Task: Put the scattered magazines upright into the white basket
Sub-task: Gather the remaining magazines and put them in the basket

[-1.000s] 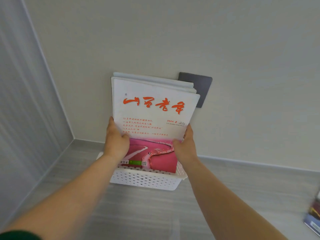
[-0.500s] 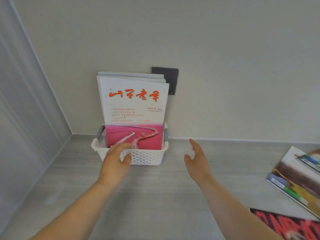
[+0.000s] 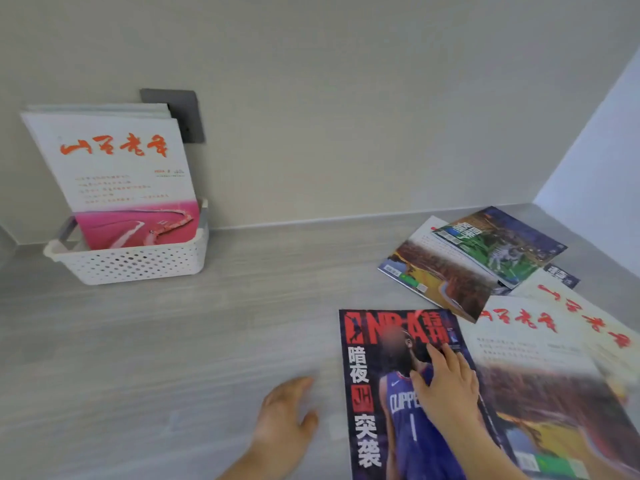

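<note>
6 loose magazines (image 3: 398, 393), one barely showing; more upright in 1 basket (image 3: 138, 265), count unclear. 1 wall plate (image 3: 187, 109).

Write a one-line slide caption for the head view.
Right hand rests on the flat NBA magazine, left hand beside it; white basket holds upright magazines.
</note>
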### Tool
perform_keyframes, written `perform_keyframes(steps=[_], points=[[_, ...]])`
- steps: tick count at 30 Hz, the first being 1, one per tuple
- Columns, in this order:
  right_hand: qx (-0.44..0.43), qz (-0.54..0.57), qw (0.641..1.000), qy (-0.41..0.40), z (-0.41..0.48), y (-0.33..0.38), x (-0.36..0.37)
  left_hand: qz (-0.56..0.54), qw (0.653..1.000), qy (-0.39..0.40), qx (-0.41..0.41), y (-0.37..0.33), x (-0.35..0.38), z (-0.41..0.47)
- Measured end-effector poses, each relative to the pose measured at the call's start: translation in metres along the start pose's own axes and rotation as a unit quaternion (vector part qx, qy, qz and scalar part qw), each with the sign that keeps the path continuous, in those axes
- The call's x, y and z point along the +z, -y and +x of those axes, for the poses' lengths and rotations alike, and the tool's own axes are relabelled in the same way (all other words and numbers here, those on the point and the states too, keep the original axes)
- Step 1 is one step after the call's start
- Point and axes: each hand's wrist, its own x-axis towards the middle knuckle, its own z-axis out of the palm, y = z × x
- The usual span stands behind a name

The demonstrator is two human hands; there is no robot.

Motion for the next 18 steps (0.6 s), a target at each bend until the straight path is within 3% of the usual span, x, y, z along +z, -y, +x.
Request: perform_keyframes(steps=[3,8,11,14,18], points=[[0.01,-0.031,0.999,-0.014,-0.008,-0.036,-0.004,0.092,0.995,0.034,-0.033,-0.029,0.03,-0.01],[-0.029,-0.052,0.998,-0.021,-0.014,-0.046,0.001,0.086,0.994,0.038,-0.053,-0.059,0.063,-0.017],[-0.041,-0.044,0.998,-0.015,-0.012,-0.047,0.002,-0.079,0.992,0.0,-0.097,-0.071,0.061,-0.013],[-0.045,-0.037,0.998,-0.009,-0.011,-0.046,0.004,-0.284,0.948,-0.033,-0.14,-0.085,0.05,-0.013],[-0.044,-0.018,0.999,-0.002,-0.012,-0.047,0.002,-0.292,0.931,-0.048,-0.215,-0.087,0.05,-0.008]])
